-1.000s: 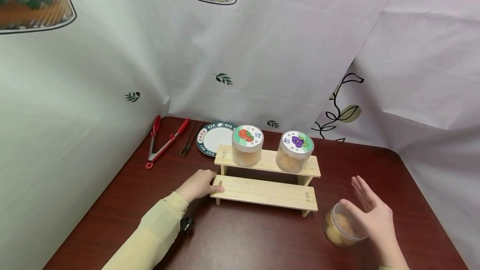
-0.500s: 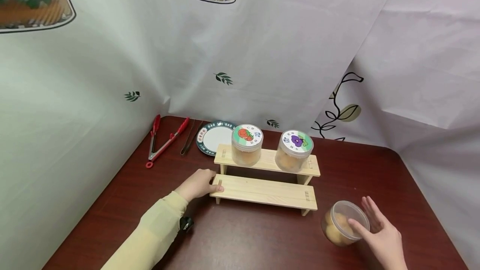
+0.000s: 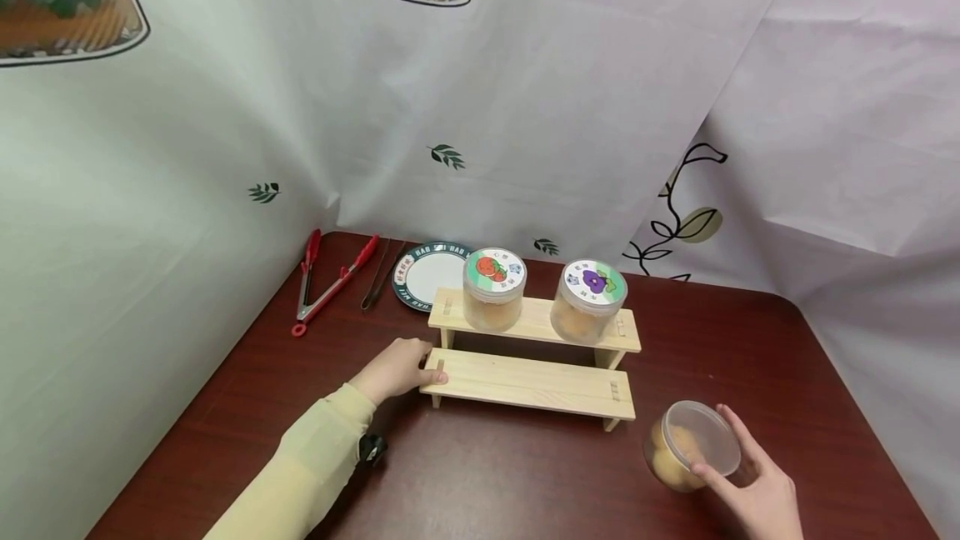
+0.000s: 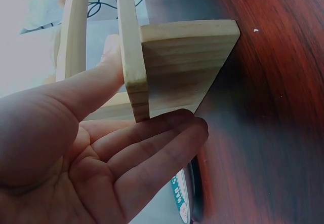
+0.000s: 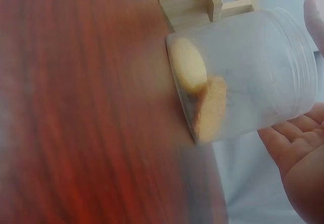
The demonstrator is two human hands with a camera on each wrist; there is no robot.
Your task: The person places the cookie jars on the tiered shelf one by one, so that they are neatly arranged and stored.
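Note:
My left hand [image 3: 397, 369] pinches the left end of the lower step of a two-step wooden display stand [image 3: 525, 382]. The left wrist view shows its thumb on top of the board [image 4: 132, 57] and the other fingers beside and under it. My right hand [image 3: 753, 482] holds a clear plastic jar [image 3: 686, 448] near its top, thumb on the near side and fingers round the far side. The jar stands upright on the table, with yellowish biscuit-like pieces [image 5: 210, 107] at its bottom. Whether a clear lid covers it, I cannot tell.
Two lidded jars, one with a persimmon-like picture [image 3: 493, 290] and one with a purple flower [image 3: 588, 302], stand on the upper step. Behind lie a plate [image 3: 431, 273], red-handled tongs [image 3: 330, 294] and thin dark tweezers [image 3: 378, 282]. White cloth [image 3: 525, 107] hangs round the table.
My right hand has drawn back from above the jar, come in at its right side and closed its thumb and fingers round it. The left hand and stand have stayed put.

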